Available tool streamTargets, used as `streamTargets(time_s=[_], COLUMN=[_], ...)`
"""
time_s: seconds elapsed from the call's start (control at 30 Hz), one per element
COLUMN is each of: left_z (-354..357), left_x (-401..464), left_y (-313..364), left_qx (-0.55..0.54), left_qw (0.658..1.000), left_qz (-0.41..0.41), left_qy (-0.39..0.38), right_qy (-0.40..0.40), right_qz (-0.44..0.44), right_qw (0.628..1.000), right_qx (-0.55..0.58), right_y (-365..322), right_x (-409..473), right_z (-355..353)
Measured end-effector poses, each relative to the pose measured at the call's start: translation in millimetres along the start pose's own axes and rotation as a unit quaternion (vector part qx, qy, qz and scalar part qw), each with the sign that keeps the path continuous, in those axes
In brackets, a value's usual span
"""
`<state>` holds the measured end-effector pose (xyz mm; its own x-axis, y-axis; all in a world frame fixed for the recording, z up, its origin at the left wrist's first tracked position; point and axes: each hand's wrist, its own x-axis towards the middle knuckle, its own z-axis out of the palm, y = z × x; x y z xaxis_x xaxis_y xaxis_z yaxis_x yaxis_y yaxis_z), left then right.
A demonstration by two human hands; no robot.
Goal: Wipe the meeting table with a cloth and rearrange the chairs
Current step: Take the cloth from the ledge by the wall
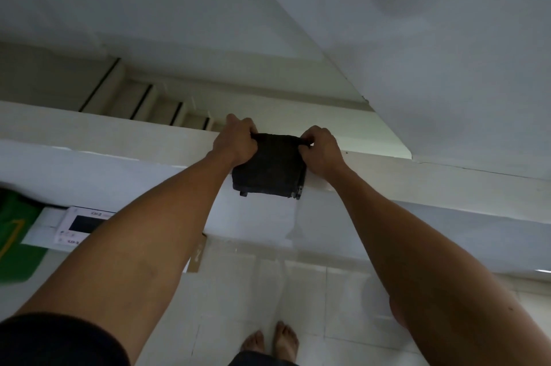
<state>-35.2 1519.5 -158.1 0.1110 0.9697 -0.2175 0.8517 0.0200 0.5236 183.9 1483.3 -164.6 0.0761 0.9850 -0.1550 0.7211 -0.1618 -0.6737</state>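
A dark folded cloth [269,169] hangs over the front of a white ledge [149,139], at the middle of the view. My left hand [237,139] grips the cloth's upper left corner. My right hand [320,151] pinches its upper right corner. Both arms stretch forward to it. No meeting table or chairs are in view.
A white wall [447,67] runs along the right and meets the ledge. Pale steps [143,97] with dark edges lie beyond the ledge. A green object [15,234] and a white labelled panel [83,224] sit at the left. My bare feet [271,342] stand on pale floor tiles.
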Motion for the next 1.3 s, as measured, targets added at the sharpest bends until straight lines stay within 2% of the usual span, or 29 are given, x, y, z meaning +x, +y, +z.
streamTargets(time_s=[0.13, 0.33, 0.6, 0.9, 1.07, 1.2, 1.3], left_z=[-6, -27, -46, -57, -51, -44, -40], left_x=[-17, -57, -112, -195, -267, -333, -389], left_y=[3, 6, -13, -25, -43, -64, -92], left_qx=[-0.047, -0.203, -0.273, -0.322, -0.359, -0.337, -0.339], left_qw=[0.999, 0.978, 0.957, 0.931, 0.903, 0.89, 0.867], left_qz=[0.002, -0.018, -0.022, -0.068, -0.129, -0.181, -0.223], left_qy=[0.024, 0.047, 0.099, 0.158, 0.199, 0.247, 0.289], right_qy=[0.013, 0.029, 0.051, 0.007, -0.053, -0.108, -0.155], right_qz=[0.012, 0.042, 0.062, 0.026, -0.031, -0.072, -0.105], right_qw=[0.996, 0.974, 0.952, 0.953, 0.961, 0.958, 0.953], right_qx=[0.084, 0.223, 0.297, 0.303, 0.27, 0.255, 0.237], right_y=[-10, -33, -63, -100, -113, -130, -147], right_x=[-17, -51, -99, -145, -177, -215, -250], right_z=[-8, -17, -15, -5, 17, 45, 72])
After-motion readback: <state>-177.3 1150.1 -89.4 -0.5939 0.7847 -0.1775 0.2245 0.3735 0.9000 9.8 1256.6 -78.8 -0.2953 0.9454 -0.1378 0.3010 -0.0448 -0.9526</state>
